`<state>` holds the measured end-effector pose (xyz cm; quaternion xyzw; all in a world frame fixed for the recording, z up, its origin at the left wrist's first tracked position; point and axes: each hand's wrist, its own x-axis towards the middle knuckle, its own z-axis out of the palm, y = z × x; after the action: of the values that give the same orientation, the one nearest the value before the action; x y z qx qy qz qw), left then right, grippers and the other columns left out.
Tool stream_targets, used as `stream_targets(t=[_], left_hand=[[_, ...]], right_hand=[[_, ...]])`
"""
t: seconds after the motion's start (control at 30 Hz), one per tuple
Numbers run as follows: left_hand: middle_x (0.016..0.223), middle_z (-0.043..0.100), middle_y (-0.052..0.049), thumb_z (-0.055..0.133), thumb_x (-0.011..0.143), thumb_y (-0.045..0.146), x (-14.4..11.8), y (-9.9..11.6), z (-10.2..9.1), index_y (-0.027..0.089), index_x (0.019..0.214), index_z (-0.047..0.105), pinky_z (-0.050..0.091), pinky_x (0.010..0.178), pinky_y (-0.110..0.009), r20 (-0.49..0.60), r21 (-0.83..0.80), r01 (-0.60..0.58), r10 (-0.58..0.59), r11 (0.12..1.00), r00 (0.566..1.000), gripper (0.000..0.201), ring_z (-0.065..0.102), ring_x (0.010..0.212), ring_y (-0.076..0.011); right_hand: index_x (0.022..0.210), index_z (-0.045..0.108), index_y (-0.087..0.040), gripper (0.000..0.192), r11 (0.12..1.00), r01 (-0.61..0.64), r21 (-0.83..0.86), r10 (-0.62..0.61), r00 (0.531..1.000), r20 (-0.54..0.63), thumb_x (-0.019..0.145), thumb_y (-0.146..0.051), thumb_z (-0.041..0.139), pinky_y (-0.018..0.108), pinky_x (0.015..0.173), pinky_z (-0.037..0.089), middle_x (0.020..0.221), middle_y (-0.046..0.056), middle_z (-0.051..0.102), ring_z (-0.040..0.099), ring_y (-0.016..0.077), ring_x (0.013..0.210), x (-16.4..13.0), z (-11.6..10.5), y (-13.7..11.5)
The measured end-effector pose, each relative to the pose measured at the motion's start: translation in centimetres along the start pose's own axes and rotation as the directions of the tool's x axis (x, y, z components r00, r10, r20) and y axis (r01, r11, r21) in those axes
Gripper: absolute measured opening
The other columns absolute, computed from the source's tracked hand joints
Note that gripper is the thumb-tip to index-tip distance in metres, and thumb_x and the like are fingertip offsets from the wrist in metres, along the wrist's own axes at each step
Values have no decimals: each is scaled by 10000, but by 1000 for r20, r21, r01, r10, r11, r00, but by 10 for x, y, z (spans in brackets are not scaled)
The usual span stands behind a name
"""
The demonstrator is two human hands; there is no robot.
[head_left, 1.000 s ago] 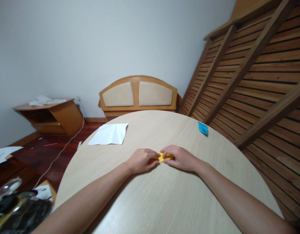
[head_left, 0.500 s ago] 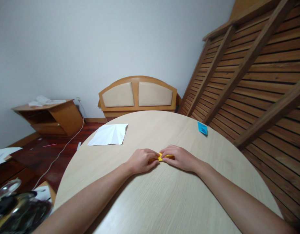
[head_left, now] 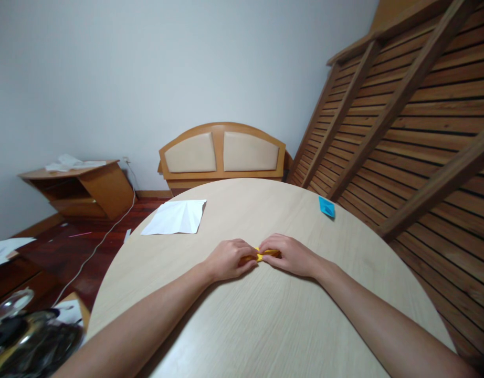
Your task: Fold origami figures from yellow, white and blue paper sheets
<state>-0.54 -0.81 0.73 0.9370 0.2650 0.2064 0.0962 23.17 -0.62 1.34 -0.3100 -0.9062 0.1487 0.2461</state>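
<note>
A small folded yellow paper [head_left: 261, 255] lies on the round pale wooden table [head_left: 265, 325], pinched between both hands. My left hand [head_left: 228, 259] grips its left end with curled fingers. My right hand [head_left: 290, 255] presses and grips its right end. The fingers hide most of the paper; only a narrow yellow strip shows between the fingertips.
A creased white sheet [head_left: 175, 217] lies at the table's far left. A small blue folded paper [head_left: 327, 207] sits at the far right edge. A slatted wooden frame [head_left: 415, 115] leans on the right. A headboard [head_left: 222, 153] stands behind the table, with a low cabinet [head_left: 80, 189] at left.
The hands have drawn slightly closer together over the yellow paper, so less of it shows. Nothing else has moved.
</note>
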Motion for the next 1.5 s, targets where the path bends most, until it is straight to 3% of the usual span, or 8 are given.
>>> stream_targets(t=[0.23, 0.4, 0.63, 1.0, 1.5], left_hand=[[1028, 752, -50, 522, 963, 305, 1, 0, 2, 222, 1086, 683, 531, 838, -293, -19, 26, 73, -73, 997, 997, 219, 700, 933, -188], [983, 755, -48, 516, 955, 260, 2, -2, 5, 220, 1025, 688, 537, 786, -279, -36, 50, 126, -125, 991, 992, 189, 706, 882, -181], [1163, 722, -48, 495, 961, 260, 2, -1, 4, 218, 1023, 681, 523, 901, -289, -70, -4, 153, -153, 988, 986, 201, 680, 1014, -187], [991, 745, -60, 526, 939, 272, 4, 1, 4, 196, 961, 693, 502, 837, -315, -91, -1, 212, -211, 977, 973, 184, 652, 924, -213], [1039, 736, -46, 510, 958, 281, 2, -1, 5, 201, 942, 689, 507, 837, -303, -127, 17, 216, -212, 976, 969, 197, 661, 937, -195]], right_hand=[[992, 715, -217, 182, 1000, -3, 7, 3, 1000, 16, 984, -270, 541, 332, 860, 496, 1002, 50, 739, 655, 194, 936, 1, 3, 3], [1091, 707, -230, 227, 999, -42, 8, 43, 999, -30, 1004, -262, 499, 362, 918, 495, 1073, 59, 738, 648, 208, 997, 3, 8, 6], [1107, 706, -239, 226, 998, -51, 25, 52, 998, -27, 1000, -260, 509, 376, 930, 493, 1086, 61, 728, 614, 217, 1032, 2, 9, 6], [989, 701, -208, 168, 992, -95, 87, 98, 995, -33, 975, -248, 538, 373, 946, 479, 1100, 74, 717, 626, 218, 1049, 2, 9, 4], [1006, 754, -239, 184, 999, 5, -39, -7, 998, -59, 942, -196, 586, 379, 933, 514, 1122, 53, 752, 678, 211, 1025, 1, 7, 7]])
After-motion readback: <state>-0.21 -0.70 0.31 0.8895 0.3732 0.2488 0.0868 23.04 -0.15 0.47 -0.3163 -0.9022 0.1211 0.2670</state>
